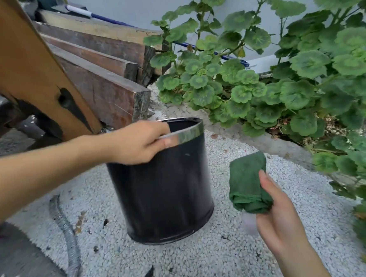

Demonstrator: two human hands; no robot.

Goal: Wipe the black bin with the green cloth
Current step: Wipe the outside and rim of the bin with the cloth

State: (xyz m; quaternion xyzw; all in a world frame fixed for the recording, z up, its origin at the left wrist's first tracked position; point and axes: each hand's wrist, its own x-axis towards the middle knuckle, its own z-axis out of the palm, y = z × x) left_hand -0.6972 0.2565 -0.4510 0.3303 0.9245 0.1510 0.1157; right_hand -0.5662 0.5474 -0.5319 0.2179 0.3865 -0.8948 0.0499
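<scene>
Black bin [166, 188]: upright on gravel, left hand [135, 143] gripping its metal rim. Green cloth [248, 185]: folded, fingers [268, 182] of right hand [276, 214] clamped round it, beside bin, apart. Step: wiping not yet begun; next, cloth to wall

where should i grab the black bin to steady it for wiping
Take the metal rim of the black bin from above on its left side, as the left hand does: the open top lets fingers hook over it, leaving the smooth wall free for the green cloth.

The green cloth [248, 183] hides the fingers of your right hand [277, 216]. Your left hand [135, 143] covers part of the rim of the black bin [166, 193].
</scene>
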